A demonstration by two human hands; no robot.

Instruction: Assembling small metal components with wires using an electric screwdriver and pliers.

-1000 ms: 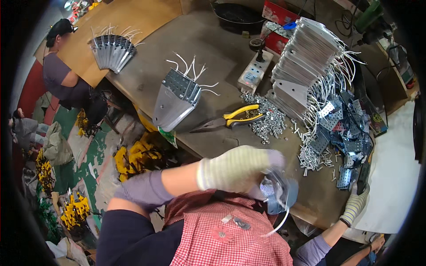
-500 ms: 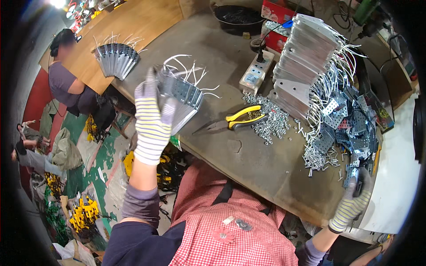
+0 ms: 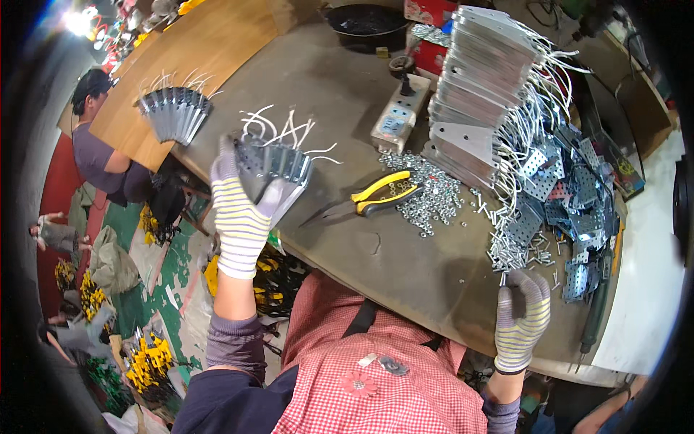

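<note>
My left hand (image 3: pixel 241 217) is closed on a fanned bunch of metal plates (image 3: pixel 295 168) at the table's left edge, its thumb along their near side. Dark perforated pieces and loose white wires top the bunch. My right hand (image 3: pixel 522 318) is at the front edge of a heap of small silver screws (image 3: pixel 517 242), fingers curled toward the thumb. A screw shows at its fingertips, but I cannot tell whether it is gripped. Yellow-and-black pliers (image 3: pixel 383 194) lie between the hands, beside a pile of small nuts (image 3: pixel 432 199).
A tall stack of wired metal plates (image 3: pixel 477 79) stands behind the nuts, with loose perforated brackets (image 3: pixel 578 195) to its right. A dark-handled tool (image 3: pixel 596 318) lies at the right edge. Behind are a power strip (image 3: pixel 400 112) and black basin (image 3: pixel 367 25). Another person (image 3: pixel 101 145) sits at left.
My right hand has moved left from the table's right edge to the screws, uncovering the dark-handled tool. My left hand stays on the fanned plates. The whole view has shifted slightly.
</note>
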